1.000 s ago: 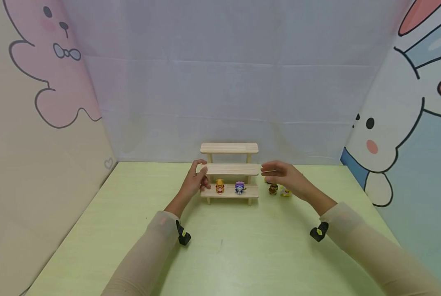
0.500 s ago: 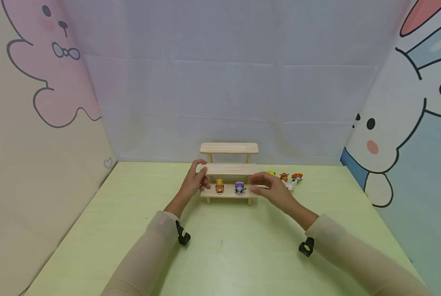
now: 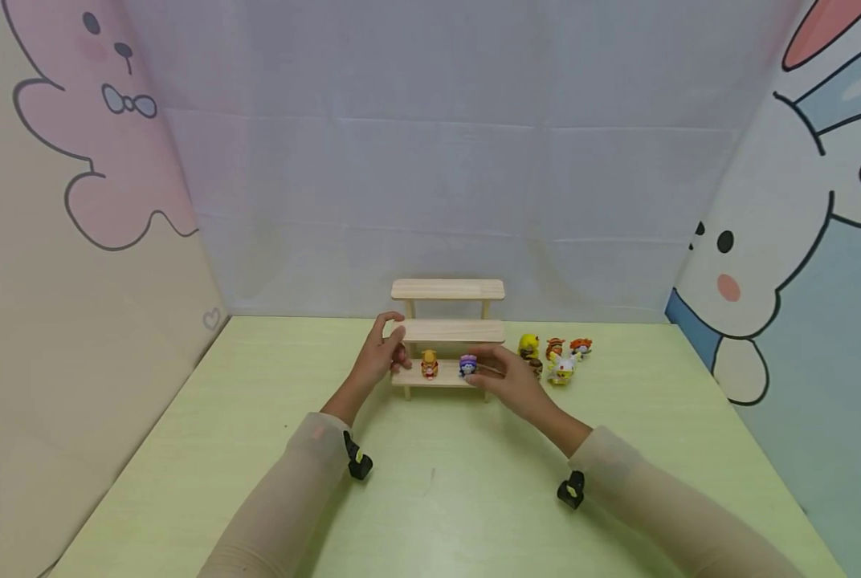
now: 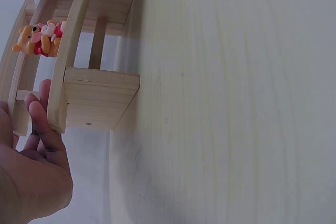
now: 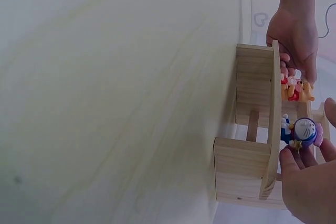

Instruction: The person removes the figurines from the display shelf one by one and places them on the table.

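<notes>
A three-tier wooden display shelf (image 3: 448,330) stands at the back of the table. My left hand (image 3: 382,353) holds its left end, thumb by the middle tier and fingers curled at the end of the lowest. On that lowest tier sits an orange bear figurine (image 3: 429,364), a small pink-and-red figure at its front in the left wrist view (image 4: 39,40). To its right stands a blue-and-white cat figurine (image 5: 299,131) with a purple hat. My right hand (image 3: 513,385) has its thumb and fingers round the cat figurine's right side, touching it.
Several small figurines stand on the table right of the shelf, among them a yellow one (image 3: 528,346), a white-and-yellow one (image 3: 561,369) and a red-haired one (image 3: 581,347). A white curtain (image 3: 293,201) hangs behind the table.
My right hand has moved left from beside the loose figurines to the cat figurine, uncovering those on the table. My left hand stays at the shelf's left end.
</notes>
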Available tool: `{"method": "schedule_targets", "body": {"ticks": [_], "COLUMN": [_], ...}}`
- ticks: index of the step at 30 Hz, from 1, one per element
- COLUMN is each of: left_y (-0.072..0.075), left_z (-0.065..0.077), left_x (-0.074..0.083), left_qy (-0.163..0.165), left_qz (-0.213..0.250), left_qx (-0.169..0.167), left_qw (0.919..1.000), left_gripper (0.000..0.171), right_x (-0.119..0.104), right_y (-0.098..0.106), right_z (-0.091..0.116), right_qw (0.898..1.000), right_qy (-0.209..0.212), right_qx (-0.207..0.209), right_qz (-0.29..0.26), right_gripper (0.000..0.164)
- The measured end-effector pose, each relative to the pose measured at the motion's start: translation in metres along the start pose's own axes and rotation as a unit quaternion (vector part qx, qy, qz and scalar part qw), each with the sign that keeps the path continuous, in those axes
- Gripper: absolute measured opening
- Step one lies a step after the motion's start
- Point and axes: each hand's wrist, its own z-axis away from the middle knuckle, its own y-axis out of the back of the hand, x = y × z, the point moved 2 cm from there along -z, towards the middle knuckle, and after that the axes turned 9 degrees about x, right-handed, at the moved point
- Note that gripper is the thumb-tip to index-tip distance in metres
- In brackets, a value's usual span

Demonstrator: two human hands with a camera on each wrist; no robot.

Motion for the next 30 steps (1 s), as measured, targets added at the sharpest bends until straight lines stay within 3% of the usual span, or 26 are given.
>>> {"method": "schedule_targets", "body": {"ticks": [10,19,30], "left_y": [-0.001,0.0,-0.001], "left_z": [0.003,0.002,-0.001], "left_x": [0.002,0.002,-0.001], "left_qy": [-0.006,-0.005,-0.006], "left_qz": [-0.008,-0.011,-0.001], "left_qx": [0.009,0.009,0.008], "left_qw": [0.9999,0.9999,0.9999], "left_gripper": [0.04,0.04,0.04], "right_x": [0.001,0.001,0.003], "right_y": [-0.011,-0.017,-0.017], "right_z": [-0.002,-0.003,-0.004], "right_qw": [0.999,0.994,0.995], "right_qy": [0.016,0.031,0.032], "right_qx": [0.024,0.071,0.079], "right_qz": [0.023,0.073,0.058], "right_gripper": [0.045,0.034,0.03]}}
